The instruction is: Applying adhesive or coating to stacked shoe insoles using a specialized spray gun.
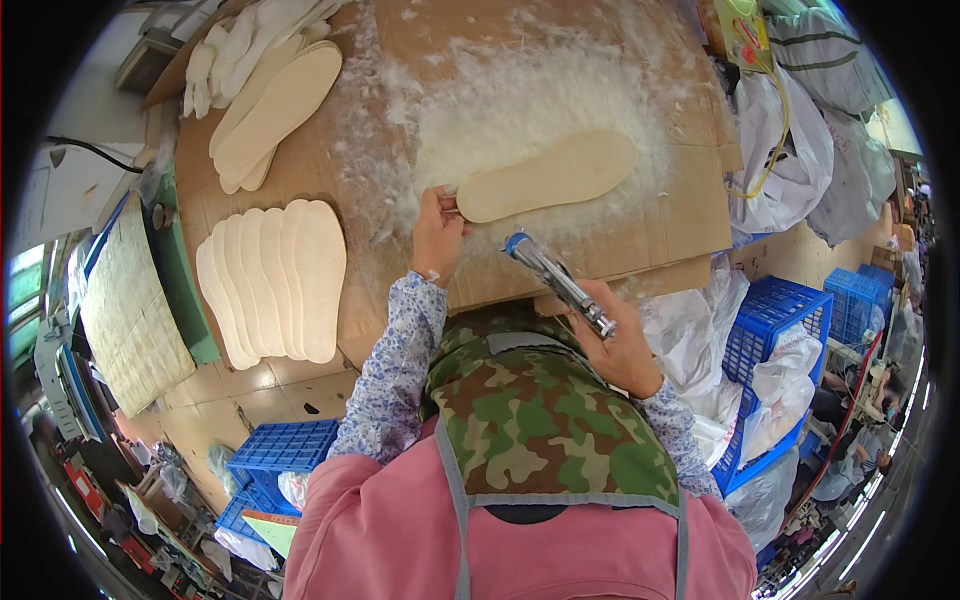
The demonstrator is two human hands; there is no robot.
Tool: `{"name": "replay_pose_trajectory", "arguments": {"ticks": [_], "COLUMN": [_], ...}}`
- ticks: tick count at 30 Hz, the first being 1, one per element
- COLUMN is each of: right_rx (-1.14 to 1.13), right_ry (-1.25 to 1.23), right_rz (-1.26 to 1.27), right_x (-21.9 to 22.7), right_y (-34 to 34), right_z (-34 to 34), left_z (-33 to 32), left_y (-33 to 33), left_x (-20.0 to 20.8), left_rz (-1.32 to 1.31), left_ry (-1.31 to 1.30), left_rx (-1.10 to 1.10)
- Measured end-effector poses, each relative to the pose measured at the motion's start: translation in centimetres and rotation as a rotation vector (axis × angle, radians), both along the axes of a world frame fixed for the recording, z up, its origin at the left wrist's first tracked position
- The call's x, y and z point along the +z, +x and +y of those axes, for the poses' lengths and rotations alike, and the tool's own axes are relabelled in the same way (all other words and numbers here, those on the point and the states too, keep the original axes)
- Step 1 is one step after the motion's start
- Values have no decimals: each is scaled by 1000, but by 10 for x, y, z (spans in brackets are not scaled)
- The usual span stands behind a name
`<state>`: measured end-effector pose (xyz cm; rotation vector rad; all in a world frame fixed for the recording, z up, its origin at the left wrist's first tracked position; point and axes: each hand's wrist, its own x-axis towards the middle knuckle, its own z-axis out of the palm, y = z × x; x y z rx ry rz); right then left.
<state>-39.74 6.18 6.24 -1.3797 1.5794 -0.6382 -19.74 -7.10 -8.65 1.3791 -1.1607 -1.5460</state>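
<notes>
A cream insole (550, 178) lies on a patch of cardboard coated with whitish, fibrous residue. My left hand (438, 238) is closed at its left end, thumb and fingers pinching the edge. In my right hand (622, 345) is a silver spray gun (560, 278) with a blue ring at its nozzle. The gun is tilted, nozzle up and left, just below the insole and apart from it. Fanned out at the left of the table lies a row of overlapping insoles (275, 280). More insoles (278, 115) are piled at the upper left.
Brown cardboard (385, 275) covers the table. White gloves (205, 70) lie at the far left. A yellow hose (775, 155) hangs at the right, beside white plastic bags (790, 120). Blue crates (775, 310) stand right of me, and another blue crate (285, 445) is at lower left.
</notes>
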Motion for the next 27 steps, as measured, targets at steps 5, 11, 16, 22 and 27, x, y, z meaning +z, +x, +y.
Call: {"name": "replay_pose_trajectory", "arguments": {"ticks": [5,11,16,22,27], "right_rx": [-173,-395,-455,-285,-185], "right_ry": [-77,-114,-149,-9,11], "right_rz": [63,200,-76,11,21], "right_x": [-16,-31,-28,-31,-36], "right_y": [-29,-77,-84,-72,-48], "right_z": [11,24,23,7,-15], "left_z": [-4,1,33,105,176], "left_y": [-6,-6,36,139,194], "left_x": [2,44,113,105,19], "left_rz": [-24,202,534,353,125], "left_ry": [13,64,-79,-139,-67], "left_rx": [34,72,307,702,982]}}
